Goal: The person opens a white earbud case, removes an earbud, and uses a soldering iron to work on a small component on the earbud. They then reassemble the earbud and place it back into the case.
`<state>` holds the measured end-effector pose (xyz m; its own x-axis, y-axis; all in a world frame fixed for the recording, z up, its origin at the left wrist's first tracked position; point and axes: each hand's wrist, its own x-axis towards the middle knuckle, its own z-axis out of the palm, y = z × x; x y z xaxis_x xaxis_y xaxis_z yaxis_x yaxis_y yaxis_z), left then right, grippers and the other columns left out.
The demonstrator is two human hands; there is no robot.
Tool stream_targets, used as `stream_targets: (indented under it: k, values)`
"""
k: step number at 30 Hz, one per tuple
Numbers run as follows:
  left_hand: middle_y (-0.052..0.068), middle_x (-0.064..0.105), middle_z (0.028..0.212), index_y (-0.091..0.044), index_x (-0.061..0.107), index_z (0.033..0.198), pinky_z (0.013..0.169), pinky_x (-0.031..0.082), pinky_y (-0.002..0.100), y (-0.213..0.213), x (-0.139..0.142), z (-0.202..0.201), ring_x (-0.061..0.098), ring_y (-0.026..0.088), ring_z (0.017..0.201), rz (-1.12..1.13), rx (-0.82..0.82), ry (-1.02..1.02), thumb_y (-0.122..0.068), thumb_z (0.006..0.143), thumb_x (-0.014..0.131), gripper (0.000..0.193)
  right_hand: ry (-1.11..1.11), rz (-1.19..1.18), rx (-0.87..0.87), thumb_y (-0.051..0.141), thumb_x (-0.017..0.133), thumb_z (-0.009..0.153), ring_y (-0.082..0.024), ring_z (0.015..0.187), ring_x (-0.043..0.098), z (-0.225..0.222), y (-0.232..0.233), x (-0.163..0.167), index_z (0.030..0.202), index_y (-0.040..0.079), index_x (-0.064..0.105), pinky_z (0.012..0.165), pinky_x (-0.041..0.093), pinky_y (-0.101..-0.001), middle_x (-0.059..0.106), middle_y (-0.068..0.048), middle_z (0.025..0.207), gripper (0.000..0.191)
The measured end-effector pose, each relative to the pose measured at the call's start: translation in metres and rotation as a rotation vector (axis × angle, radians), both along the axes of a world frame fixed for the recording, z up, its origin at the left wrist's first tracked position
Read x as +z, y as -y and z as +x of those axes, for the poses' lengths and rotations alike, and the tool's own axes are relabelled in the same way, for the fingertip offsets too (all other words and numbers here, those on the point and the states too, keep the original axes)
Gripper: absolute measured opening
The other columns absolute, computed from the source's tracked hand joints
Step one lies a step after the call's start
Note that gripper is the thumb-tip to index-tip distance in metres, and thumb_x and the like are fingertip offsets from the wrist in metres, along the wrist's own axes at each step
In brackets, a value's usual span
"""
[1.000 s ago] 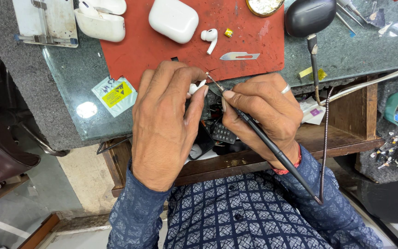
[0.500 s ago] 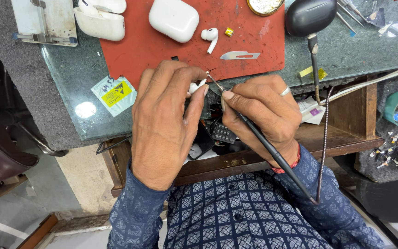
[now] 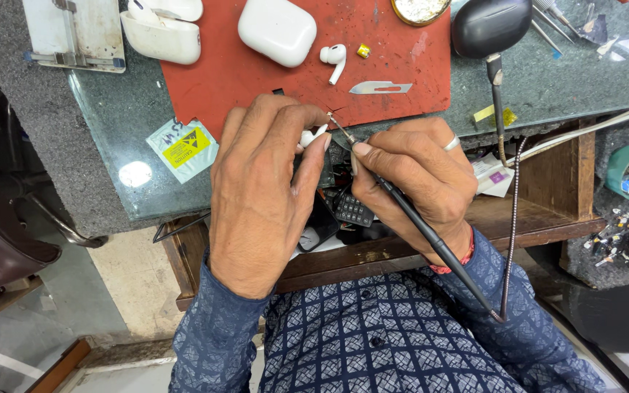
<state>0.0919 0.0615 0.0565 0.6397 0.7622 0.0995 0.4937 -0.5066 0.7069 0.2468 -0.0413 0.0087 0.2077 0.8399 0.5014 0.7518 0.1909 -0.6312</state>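
The left hand (image 3: 260,200) is pinching a white earbud (image 3: 309,136) just below the red mat (image 3: 256,80); the right hand (image 3: 420,182) is clamping a thin black soldering iron (image 3: 431,236), its tip touching the earbud.

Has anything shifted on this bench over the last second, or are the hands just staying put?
Nothing visibly changed. The left hand still pinches the small white earbud, and the right hand still holds the thin black tool with its tip at that earbud.
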Motion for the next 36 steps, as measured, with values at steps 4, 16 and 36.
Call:
stream_targets:
  k: [4, 16, 36]
  values:
    - [0.009, 0.063, 0.113, -0.003, 0.066, 0.113, 0.084, 0.051, 0.041, 0.0, 0.0, 0.0, 0.059, 0.027, 0.099, -0.001, -0.002, -0.003, -0.007, 0.099, 0.071, 0.015, 0.0, 0.0, -0.007, -0.002, 0.089, 0.085, -0.025, 0.095, 0.068, -0.001, 0.0, 0.0, 0.1, 0.001, 0.073, 0.079, 0.055, -0.0331, 0.071, -0.01, 0.1, 0.022]
    - [0.009, 0.063, 0.113, -0.002, 0.066, 0.113, 0.084, 0.051, 0.041, 0.0, 0.0, 0.001, 0.059, 0.027, 0.098, 0.004, -0.001, -0.002, -0.007, 0.099, 0.072, 0.016, 0.008, 0.005, -0.013, -0.004, 0.089, 0.085, -0.025, 0.095, 0.068, -0.001, 0.0, -0.002, 0.1, 0.001, 0.074, 0.08, 0.056, -0.0329, 0.071, -0.009, 0.1, 0.022]
    - [0.004, 0.069, 0.104, -0.007, 0.072, 0.108, 0.089, 0.053, 0.032, 0.016, 0.013, -0.008, 0.064, 0.021, 0.101, -0.01, 0.008, 0.219, -0.006, 0.095, 0.08, 0.015, -0.271, -0.141, -0.033, 0.004, 0.081, 0.098, -0.016, 0.085, 0.07, 0.006, 0.0, 0.035, 0.119, -0.001, 0.07, 0.072, 0.053, -0.0229, 0.073, -0.012, 0.104, 0.024]
